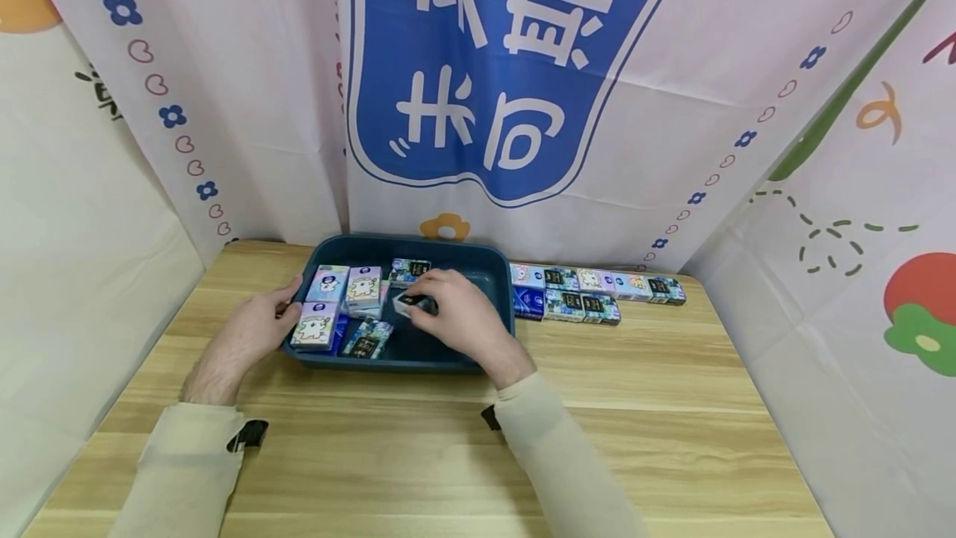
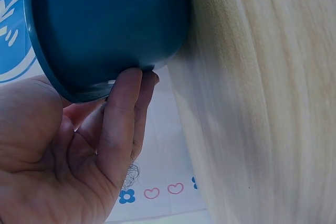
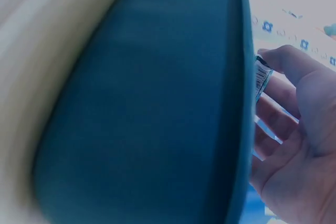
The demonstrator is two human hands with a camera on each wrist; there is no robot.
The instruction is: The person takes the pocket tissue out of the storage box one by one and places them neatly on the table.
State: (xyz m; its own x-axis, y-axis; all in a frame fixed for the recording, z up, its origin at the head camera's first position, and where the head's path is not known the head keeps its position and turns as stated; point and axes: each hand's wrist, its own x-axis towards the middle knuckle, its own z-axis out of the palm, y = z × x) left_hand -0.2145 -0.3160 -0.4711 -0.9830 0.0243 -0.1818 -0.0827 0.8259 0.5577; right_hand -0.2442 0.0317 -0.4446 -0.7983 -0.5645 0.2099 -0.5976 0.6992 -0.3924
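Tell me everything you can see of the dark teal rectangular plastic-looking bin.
The dark teal rectangular plastic-looking bin has rounded corners, smooth walls and a thin rim, with no lid on. It stands open side up on the pale wood-grain table, its long side running across. Small printed rectangular packets lie inside, mostly toward its left end; bare floor shows toward the right. The person's left hand grips its left end, while the right hand pinches a small black-and-white packet inside it.

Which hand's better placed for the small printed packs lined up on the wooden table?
Probably the right hand: it is nearer the lined-up packs, though it pinches a small black and white pack. The left hand grips the left end of the dark teal rectangular bin.
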